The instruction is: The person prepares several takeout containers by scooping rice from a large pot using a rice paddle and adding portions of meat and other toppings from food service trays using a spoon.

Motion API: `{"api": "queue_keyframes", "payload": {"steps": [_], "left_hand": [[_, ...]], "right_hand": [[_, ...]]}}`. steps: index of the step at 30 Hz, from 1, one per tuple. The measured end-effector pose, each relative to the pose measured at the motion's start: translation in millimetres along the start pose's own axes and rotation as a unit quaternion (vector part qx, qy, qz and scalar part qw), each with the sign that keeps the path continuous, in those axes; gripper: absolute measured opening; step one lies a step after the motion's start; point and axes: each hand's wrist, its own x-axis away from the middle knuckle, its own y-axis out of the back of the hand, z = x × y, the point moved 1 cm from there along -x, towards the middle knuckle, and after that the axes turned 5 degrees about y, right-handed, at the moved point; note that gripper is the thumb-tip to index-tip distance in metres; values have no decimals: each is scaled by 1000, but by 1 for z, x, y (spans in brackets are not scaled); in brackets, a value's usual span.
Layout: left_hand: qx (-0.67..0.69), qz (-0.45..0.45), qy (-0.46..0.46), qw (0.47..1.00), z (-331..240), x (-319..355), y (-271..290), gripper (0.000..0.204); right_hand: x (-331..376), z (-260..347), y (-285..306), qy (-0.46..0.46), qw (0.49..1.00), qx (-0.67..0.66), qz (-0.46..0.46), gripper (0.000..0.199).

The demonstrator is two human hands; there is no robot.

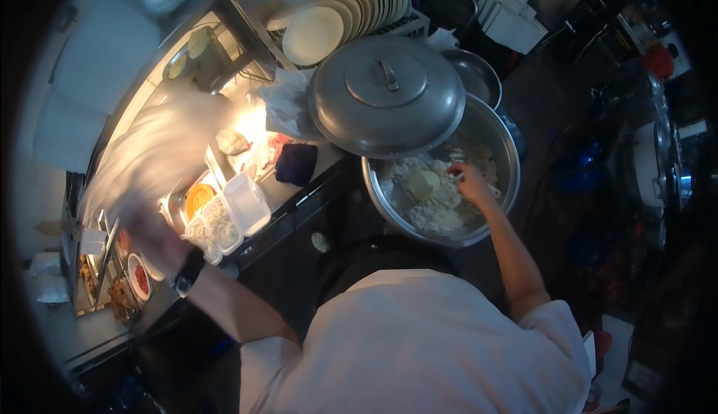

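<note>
One small bowl (139, 276) of red food sits on the left. Next comes one left hand (155, 236), too blurry to tell how far its fingers spread or what it holds. One white box (247, 203) lies open near it, with some rice (221, 223). Far back stand about ten plates (348, 17). One big lid (387, 96) sits over the far part of one big pot (513, 148). White rice (437, 216) is in the pot, where one right hand (470, 181), fingers curled, seems to hold one pale scoop (423, 184). I think the step is scooping rice; the next move calls for a steady lift.
</note>
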Motion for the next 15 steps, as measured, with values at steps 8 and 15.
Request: {"api": "queue_keyframes", "payload": {"steps": [8,15], "left_hand": [[372,517,214,741,-136,235,-59,37],[398,517,460,602,-132,261,14,21]], "right_hand": [[-71,-10,-39,330,922,147,141,26],[29,-23,-9,203,902,-111,365,10]]}}
